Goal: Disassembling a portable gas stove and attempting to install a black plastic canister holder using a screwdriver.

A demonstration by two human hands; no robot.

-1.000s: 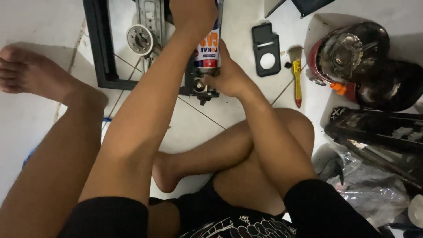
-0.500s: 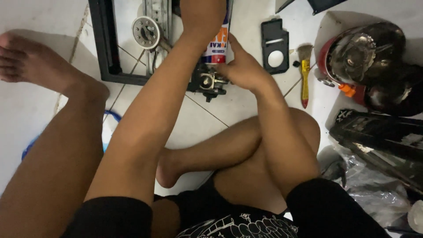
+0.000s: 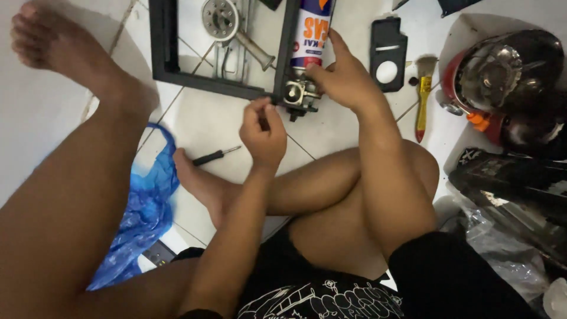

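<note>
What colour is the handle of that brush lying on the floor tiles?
Yellow with a red tip: the brush, seen in the head view, right of the right hand.

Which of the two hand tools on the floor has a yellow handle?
The brush right of the right hand; the screwdriver has a black handle.

Take the small metal engine part [image 3: 300,94] on the floor as your landmark. The spray can [image 3: 313,29] stands just behind it, your right hand [image 3: 342,77] touching it from the right, your left hand [image 3: 263,133] just before it. The frame [image 3: 224,85] lies left, the screwdriver [image 3: 215,156] left and nearer you, the brush [image 3: 423,97] well right.
</note>
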